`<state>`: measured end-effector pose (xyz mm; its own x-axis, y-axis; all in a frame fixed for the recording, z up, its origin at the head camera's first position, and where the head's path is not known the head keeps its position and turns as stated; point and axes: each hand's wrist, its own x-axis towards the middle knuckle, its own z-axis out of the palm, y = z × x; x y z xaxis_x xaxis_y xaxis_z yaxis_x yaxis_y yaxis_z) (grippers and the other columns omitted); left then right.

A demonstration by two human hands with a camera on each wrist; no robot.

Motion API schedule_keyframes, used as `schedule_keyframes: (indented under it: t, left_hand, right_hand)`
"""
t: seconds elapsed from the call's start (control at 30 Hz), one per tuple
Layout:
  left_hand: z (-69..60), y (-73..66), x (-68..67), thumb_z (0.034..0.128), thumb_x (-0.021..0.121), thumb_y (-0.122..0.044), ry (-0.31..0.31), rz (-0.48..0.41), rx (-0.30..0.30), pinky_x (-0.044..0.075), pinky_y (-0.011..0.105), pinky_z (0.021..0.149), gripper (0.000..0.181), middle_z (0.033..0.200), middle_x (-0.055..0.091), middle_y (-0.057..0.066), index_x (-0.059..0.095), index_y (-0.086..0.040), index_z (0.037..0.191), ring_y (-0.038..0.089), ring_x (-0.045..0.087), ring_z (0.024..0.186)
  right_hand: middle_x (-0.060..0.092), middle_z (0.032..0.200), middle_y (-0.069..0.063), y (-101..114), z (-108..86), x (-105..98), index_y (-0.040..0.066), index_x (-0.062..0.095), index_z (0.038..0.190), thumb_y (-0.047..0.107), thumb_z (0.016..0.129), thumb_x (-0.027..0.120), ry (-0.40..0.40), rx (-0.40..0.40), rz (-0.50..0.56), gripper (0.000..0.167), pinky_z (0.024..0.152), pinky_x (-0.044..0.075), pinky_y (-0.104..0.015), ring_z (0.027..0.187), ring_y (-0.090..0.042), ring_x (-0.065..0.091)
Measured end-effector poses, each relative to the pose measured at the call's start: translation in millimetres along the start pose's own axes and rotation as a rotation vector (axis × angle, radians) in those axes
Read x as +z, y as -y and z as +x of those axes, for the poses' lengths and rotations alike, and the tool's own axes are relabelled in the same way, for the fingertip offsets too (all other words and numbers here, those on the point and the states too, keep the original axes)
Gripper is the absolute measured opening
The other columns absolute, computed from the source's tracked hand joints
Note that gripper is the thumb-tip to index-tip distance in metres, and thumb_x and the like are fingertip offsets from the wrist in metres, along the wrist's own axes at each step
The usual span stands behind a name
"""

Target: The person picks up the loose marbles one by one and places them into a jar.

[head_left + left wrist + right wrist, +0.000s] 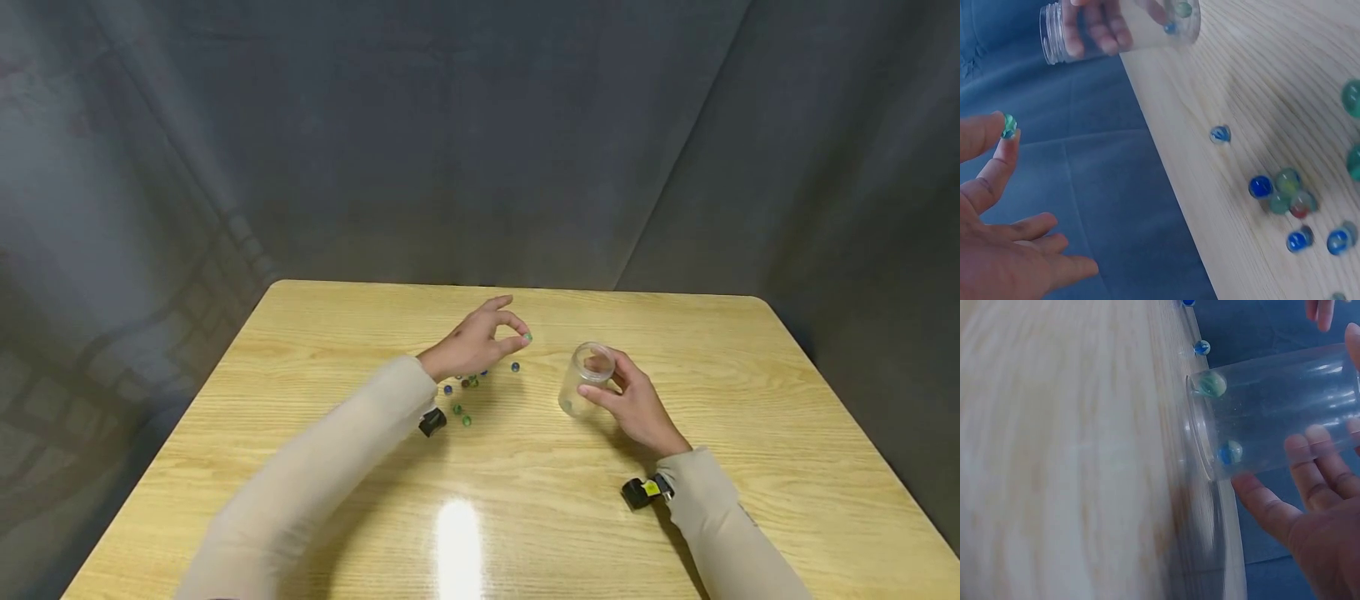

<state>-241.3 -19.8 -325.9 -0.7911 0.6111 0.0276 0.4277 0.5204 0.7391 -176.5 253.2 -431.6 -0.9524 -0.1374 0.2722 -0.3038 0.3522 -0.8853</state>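
My left hand (471,342) is raised over the table and pinches a green glass marble (1009,126) between thumb and index finger, the other fingers spread. To its right, my right hand (637,408) grips a clear lidless jar (572,382) round its side, mouth upward. At the jar's bottom lie a green marble (1212,384) and a blue-and-white marble (1230,452). Below the left hand several loose marbles rest on the table, among them a dark blue marble (1260,187) in a small cluster. One blue marble (515,367) sits apart, towards the jar.
The light wooden table (750,400) has rounded far corners. Behind it and at both sides hangs a dark curtain (450,150). Two green marbles (467,421) lie nearer the front, beside the left wrist camera (432,422). Another small camera (639,493) is at the right wrist.
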Motion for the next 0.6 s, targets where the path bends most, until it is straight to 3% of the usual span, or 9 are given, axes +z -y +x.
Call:
schedule_keyframes:
  t: [0.2, 0.43, 0.6]
  left_hand:
    - [10.0, -7.7, 9.0, 0.1018, 0.061, -0.022, 0.011, -0.012, 0.021, 0.036, 0.052, 0.111, 0.021, 0.164, 0.018, 0.015, 0.069, -0.008, 0.115, 0.039, 0.034, 0.143]
    - [18.0, -14.6, 19.4, 0.102, 0.061, -0.023, 0.033, -0.023, 0.041, 0.034, 0.053, 0.112, 0.022, 0.164, 0.017, 0.015, 0.069, -0.008, 0.115, 0.04, 0.034, 0.142]
    - [20.9, -17.9, 24.0, 0.1018, 0.061, -0.023, 0.032, -0.011, 0.051, 0.038, 0.051, 0.109, 0.021, 0.164, 0.018, 0.014, 0.07, -0.009, 0.115, 0.038, 0.034, 0.143]
  right_hand:
    - [0.057, 0.13, -0.019, 2, -0.9, -2, 0.007, 0.041, 0.147, 0.009, 0.094, 0.071, -0.004, 0.029, -0.014, 0.061, 0.093, 0.045, -0.017, 0.124, -0.03, 0.053]
    - [0.057, 0.131, -0.02, 1, -0.3, -2, 0.006, 0.041, 0.148, 0.009, 0.095, 0.07, 0.003, 0.04, -0.017, 0.061, 0.102, 0.042, -0.051, 0.126, -0.036, 0.051]
    - [0.057, 0.131, -0.018, 1, 1.0, 1, 0.006, 0.041, 0.147, 0.009, 0.094, 0.071, 0.009, 0.04, -0.008, 0.061, 0.101, 0.043, -0.055, 0.127, -0.035, 0.051]
